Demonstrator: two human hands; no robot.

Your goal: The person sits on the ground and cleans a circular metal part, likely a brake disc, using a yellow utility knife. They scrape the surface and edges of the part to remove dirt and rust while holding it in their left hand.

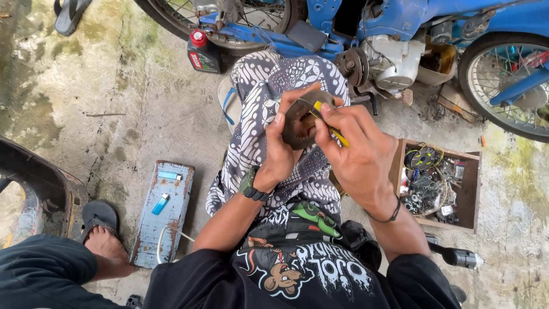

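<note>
The round gear disc (301,121) is looking like dull, rusty metal. The small tool (330,129) is showing glossy yellow plastic. The box (472,189) is looking like matt wood, and the floor (131,109) like rough concrete.

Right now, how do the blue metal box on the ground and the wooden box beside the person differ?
The blue metal box is long, narrow and closed, with a lighter on its lid; the wooden box is squarer, open-topped, and filled with small parts and wires. The metal box lies at the person's left, the wooden one at the right. Both rest on the concrete ground.
</note>
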